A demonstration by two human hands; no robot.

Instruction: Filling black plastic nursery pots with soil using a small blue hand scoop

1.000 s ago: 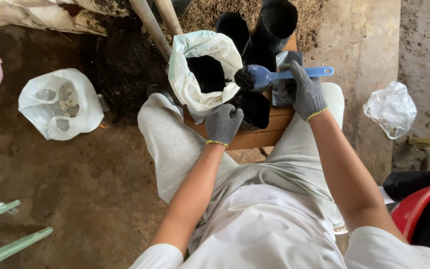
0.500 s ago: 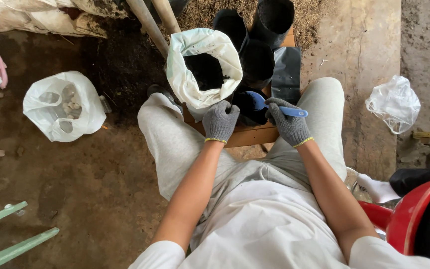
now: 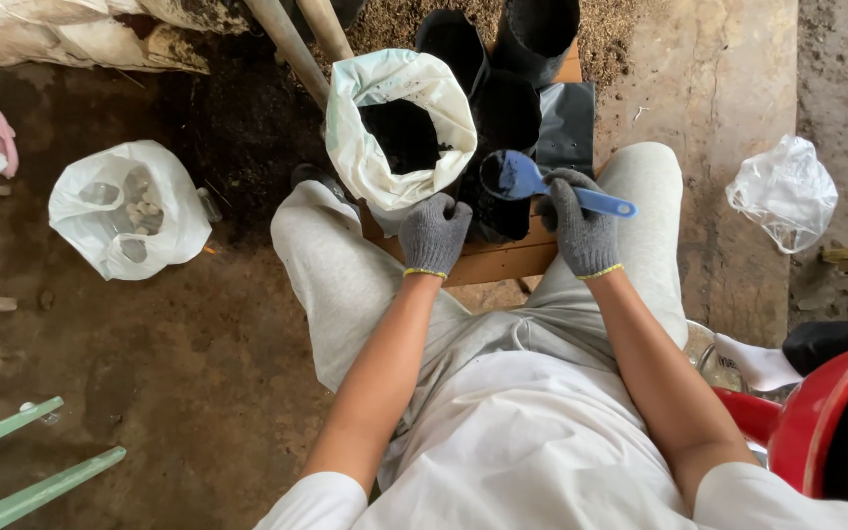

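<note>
Both my hands wear grey knit gloves. My right hand (image 3: 581,228) grips the handle of a blue plastic scoop (image 3: 517,177), whose empty bowl hovers over a small black nursery bag (image 3: 498,211) filled with dark soil. My left hand (image 3: 434,234) is closed on the near rim of that black bag, beside a white sack (image 3: 360,147) of dark soil. Everything stands on a low wooden board (image 3: 498,263) between my knees.
More black nursery bags (image 3: 542,29) stand behind. A flat black bag (image 3: 567,128) lies on the board. A white plastic bag (image 3: 125,206) of small items sits left, a clear crumpled bag (image 3: 785,191) right, a red chair (image 3: 817,412) at lower right, wooden poles (image 3: 291,44) behind.
The scoop carried soil from the sack down into the small black bag, emptied, and has now lifted slightly up and right. My left hand stayed on the bag.
</note>
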